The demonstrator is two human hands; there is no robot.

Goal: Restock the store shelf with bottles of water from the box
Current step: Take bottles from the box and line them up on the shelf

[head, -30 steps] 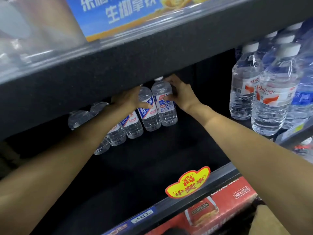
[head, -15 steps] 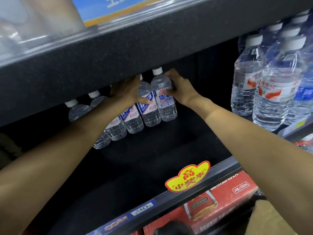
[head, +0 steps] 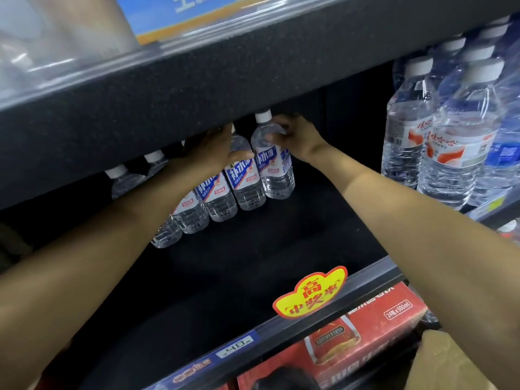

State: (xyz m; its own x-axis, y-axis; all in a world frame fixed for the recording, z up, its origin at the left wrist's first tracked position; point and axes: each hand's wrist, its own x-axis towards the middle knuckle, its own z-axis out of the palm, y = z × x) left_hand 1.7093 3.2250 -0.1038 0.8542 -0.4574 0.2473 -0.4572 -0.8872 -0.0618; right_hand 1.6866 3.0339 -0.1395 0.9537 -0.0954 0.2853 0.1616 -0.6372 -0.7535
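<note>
Two hands were kept deep on the shelf [head: 253, 263]; the right hand [head: 298, 139] stayed gripped, fingers curled, round the rightmost bottle [head: 274, 161] upright in its row; the left hand [head: 213, 153] stayed pressed against the neighbouring bottle [head: 243, 178], thumb curled across it; little was changed.

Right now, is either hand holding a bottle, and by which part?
The right hand grips the end bottle at its shoulder, below the cap. The left hand rests on the neighbouring bottle; its grip is unclear.
</note>
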